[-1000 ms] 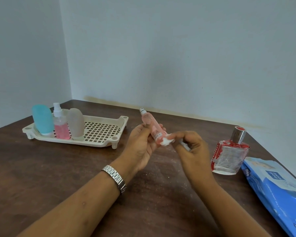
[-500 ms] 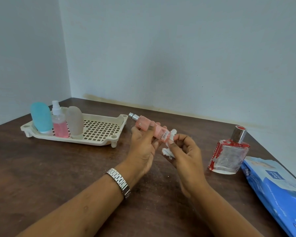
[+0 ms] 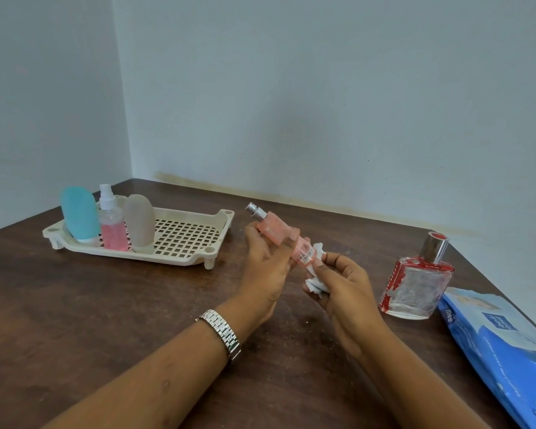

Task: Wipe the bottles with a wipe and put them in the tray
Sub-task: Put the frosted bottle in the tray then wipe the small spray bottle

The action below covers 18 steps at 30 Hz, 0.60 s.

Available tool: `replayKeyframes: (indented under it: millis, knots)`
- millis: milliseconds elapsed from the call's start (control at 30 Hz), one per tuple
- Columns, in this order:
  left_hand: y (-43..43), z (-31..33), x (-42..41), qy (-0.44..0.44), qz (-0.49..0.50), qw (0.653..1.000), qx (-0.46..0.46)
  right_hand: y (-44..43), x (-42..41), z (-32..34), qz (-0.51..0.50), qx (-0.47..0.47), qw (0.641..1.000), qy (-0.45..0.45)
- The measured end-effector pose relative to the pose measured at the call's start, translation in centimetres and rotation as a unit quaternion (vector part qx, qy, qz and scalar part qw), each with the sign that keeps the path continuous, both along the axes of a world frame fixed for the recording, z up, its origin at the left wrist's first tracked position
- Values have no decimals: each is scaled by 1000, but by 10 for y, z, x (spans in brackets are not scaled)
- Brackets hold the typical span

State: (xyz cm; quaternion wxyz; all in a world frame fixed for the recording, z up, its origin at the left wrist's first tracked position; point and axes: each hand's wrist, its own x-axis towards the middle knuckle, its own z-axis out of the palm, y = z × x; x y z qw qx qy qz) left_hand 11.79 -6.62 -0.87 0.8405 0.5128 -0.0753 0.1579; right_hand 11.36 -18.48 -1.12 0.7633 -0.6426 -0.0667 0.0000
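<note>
Above the middle of the bench (image 3: 75,320), the left hand (image 3: 265,270) curls its fingers (image 3: 283,253) round the pink bottle (image 3: 274,230), cap tilted toward the tray (image 3: 195,262) at the far left corner, while the right hand (image 3: 345,286) pinches the wipe (image 3: 314,284) against its base.

Right of the tray (image 3: 195,257), the left hand (image 3: 266,267) grips a tilted pink bottle (image 3: 283,239) while the right hand (image 3: 344,289) presses a wipe (image 3: 314,283) against its base.

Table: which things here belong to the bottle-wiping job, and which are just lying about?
In the job: slim pink bottle, wipe, tray, glass perfume bottle, blue bottle, spray bottle, grey bottle.
Lying about: blue wipes pack, wristwatch (worn).
</note>
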Motion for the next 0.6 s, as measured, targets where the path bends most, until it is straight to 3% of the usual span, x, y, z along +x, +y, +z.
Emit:
replayKeyframes:
  millis: [133, 333, 600]
  knots:
    - [7, -2, 2, -12, 67, 992, 103, -3, 1, 3, 58, 25, 998, 14]
    - [42, 12, 3, -10, 232, 933, 274, 0, -2, 7, 76, 20, 997, -12]
    - [126, 3, -14, 83, 386, 860, 324, 22, -2, 15, 48, -56, 997, -32]
